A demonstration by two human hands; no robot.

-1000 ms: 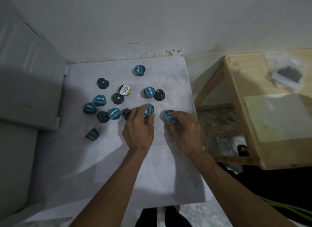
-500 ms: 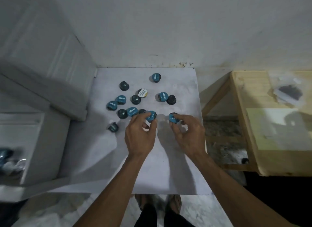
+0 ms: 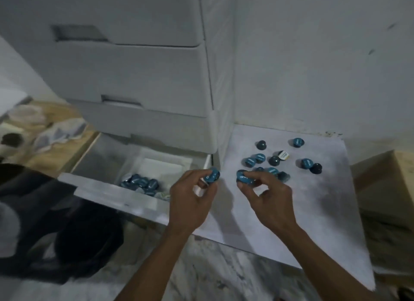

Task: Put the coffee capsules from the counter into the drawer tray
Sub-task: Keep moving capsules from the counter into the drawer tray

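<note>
My left hand (image 3: 190,200) pinches a teal coffee capsule (image 3: 212,175) just above the right edge of the open drawer (image 3: 107,191). A second teal capsule (image 3: 243,178) is pinched in my right hand (image 3: 268,197) over the left part of the white counter (image 3: 313,211). Several more capsules (image 3: 259,158) lie scattered on the counter behind my right hand, one with a white and yellow lid (image 3: 283,154). In the drawer's white tray (image 3: 165,166) sits a small heap of teal capsules (image 3: 141,183).
A white cabinet with closed drawers (image 3: 134,76) rises above the open drawer. A wooden surface with cloth (image 3: 53,135) lies far left, a wooden piece (image 3: 394,177) at the right. A dark object (image 3: 56,233) sits below the drawer front. The wall stands behind the counter.
Both hands lifted their capsules off the counter and moved left. The view swung left, bringing the open drawer and its tray into sight.
</note>
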